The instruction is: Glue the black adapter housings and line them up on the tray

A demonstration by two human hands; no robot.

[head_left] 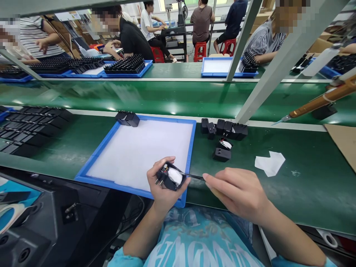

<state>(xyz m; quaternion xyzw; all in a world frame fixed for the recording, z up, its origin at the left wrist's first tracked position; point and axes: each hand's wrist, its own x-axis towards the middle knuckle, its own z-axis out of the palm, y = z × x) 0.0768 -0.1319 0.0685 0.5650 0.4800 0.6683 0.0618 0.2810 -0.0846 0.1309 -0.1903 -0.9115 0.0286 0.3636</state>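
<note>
Evidently we are early: our left hand (163, 189) grips an open adapter housing (168, 178), our right hand (239, 193) pinches tweezers (194, 177) into it; blue tray (191, 148) bears two adapters (127, 118).

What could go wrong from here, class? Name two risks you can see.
The thin tool in the right hand points at the left hand gripping the black housing; a slip might jab a finger. The housing is held in the air over the blue tray; if dropped, its white insert could come loose.
</note>
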